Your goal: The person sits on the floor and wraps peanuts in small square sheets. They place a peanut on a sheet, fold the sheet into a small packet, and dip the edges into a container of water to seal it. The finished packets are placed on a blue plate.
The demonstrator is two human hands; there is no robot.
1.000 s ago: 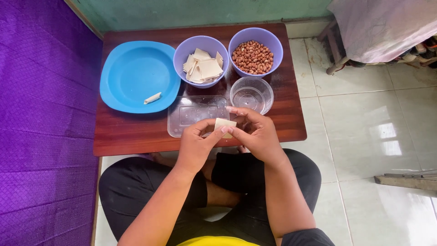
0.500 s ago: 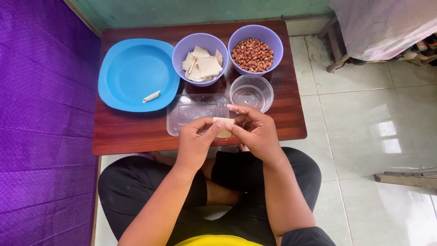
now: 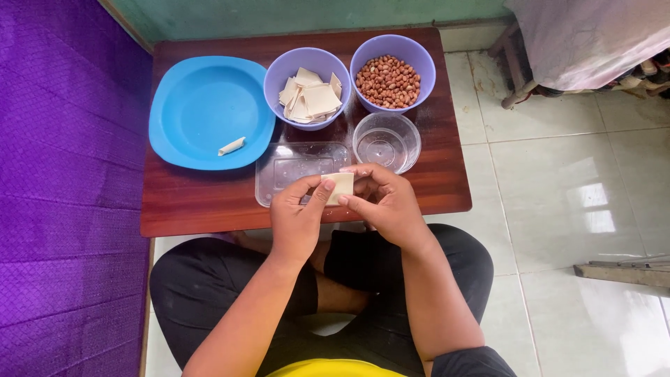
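Both hands have lifted the pale wrapper square [image 3: 340, 187] slightly and turned it flatter toward the camera, over the near edge of the wooden surface [image 3: 209, 209]. Beyond the fingers sit the blue plate [image 3: 202, 105], two purple bowls and a clear tray [image 3: 293, 167]. Left hand [image 3: 296, 216] pinches the square's left edge, right hand [image 3: 387, 206] its right; fingers of both are clamped on it, equally near.
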